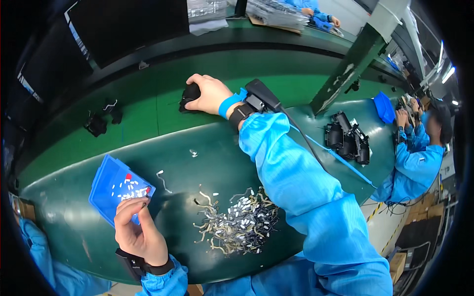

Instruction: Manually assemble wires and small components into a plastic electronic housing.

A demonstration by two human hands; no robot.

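Observation:
My right hand (211, 94) reaches out over the green mat on the far side of the bench, its fingers closed round a small black part (189, 96) whose kind I cannot make out. Near the lower left, my left hand (139, 234) pinches thumb against forefinger at the near edge of a blue bin (109, 170). A tiny dark thing shows at those fingertips, too small to name. Inside the bin lie small white pieces (129, 186) and a few red ones. Between my arms rests a heap of short wire leads with white connectors (242, 222).
Two black parts (96, 124) stand on the mat at left. Black cylindrical assemblies (348, 140) lie right of my arm, beside a coiled blue cord (340, 159). A green post (340, 81) rises behind. A co-worker (414, 160) sits at right; a blue sleeve (44, 256) shows at left.

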